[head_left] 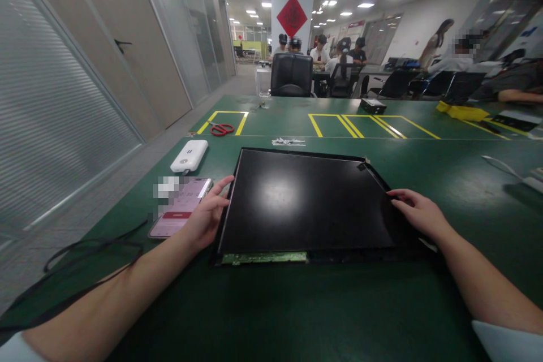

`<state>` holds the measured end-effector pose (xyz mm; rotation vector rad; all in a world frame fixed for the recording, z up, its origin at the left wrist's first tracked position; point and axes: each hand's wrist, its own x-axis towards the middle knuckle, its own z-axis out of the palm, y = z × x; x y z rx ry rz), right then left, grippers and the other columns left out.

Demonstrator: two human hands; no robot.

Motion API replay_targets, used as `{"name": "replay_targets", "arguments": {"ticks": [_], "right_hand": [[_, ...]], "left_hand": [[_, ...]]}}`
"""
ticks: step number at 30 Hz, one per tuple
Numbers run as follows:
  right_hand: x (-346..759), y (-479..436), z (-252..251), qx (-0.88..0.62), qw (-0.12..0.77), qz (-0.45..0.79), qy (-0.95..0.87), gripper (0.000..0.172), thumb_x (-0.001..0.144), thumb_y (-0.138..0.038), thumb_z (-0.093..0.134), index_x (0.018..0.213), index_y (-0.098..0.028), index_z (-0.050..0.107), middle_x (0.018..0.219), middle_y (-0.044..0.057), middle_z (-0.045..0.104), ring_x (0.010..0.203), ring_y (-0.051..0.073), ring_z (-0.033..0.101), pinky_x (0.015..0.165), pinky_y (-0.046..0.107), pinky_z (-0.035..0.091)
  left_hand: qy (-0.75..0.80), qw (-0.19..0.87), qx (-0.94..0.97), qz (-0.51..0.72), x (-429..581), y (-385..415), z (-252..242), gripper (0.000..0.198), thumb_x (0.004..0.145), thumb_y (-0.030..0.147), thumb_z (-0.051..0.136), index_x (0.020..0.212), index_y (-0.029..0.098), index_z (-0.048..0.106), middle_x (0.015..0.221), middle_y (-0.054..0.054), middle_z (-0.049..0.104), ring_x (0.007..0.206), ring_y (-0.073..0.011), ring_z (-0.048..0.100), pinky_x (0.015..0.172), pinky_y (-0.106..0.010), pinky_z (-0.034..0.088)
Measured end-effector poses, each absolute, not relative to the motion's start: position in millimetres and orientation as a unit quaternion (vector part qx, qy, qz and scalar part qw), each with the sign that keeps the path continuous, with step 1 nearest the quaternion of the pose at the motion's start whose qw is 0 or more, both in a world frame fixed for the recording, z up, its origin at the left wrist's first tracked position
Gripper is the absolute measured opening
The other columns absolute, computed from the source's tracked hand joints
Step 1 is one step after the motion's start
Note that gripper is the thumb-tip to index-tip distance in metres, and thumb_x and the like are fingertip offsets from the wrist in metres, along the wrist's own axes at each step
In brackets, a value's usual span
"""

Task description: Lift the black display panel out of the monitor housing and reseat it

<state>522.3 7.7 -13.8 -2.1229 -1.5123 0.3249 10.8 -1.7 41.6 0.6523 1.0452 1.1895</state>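
Note:
A black display panel (309, 203) lies face up on the green table, its glossy front reflecting a patch of light. A green circuit board strip (265, 258) shows along its near edge. My left hand (211, 212) grips the panel's left edge, fingertips on the frame, beside a phone (182, 206) with a lit screen. At the right edge, my right hand (418, 212) pinches the dark frame between thumb and fingers. The undersides of both grips are hidden.
A white power bank (189, 156), red-handled scissors (222, 129) and small white scraps (288, 142) lie beyond the panel. Black cables (97, 243) run at the left. A black box (373, 106) and yellow tape outlines mark the far side. Several people sit in the background.

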Motion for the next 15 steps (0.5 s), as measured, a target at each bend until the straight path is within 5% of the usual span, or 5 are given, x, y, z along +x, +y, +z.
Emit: {"name": "replay_targets", "arguments": {"ticks": [9, 15], "right_hand": [[524.3, 8.3, -16.8, -0.771, 0.264, 0.105, -0.57, 0.037, 0.077, -0.046, 0.06, 0.102, -0.027, 0.08, 0.084, 0.005, 0.075, 0.074, 0.024, 0.066, 0.067, 0.037, 0.048], [522.5, 7.6, -16.0, -0.774, 0.259, 0.103, -0.568, 0.04, 0.077, -0.046, 0.058, 0.105, -0.026, 0.08, 0.085, 0.005, 0.073, 0.075, 0.024, 0.066, 0.068, 0.037, 0.048]], "left_hand": [[0.48, 0.643, 0.294, 0.52, 13.5, 2.2, 35.1, 0.075, 0.072, 0.009, 0.077, 0.141, 0.024, 0.053, 0.074, 0.005, 0.071, 0.049, -0.014, 0.066, 0.047, -0.022, 0.053], [0.502, 0.643, 0.337, 0.469, 20.2, 0.0, 42.8, 0.065, 0.071, 0.024, 0.086, 0.132, 0.02, 0.066, 0.098, -0.005, 0.081, 0.077, -0.0253, 0.078, 0.052, -0.027, 0.056]]}}
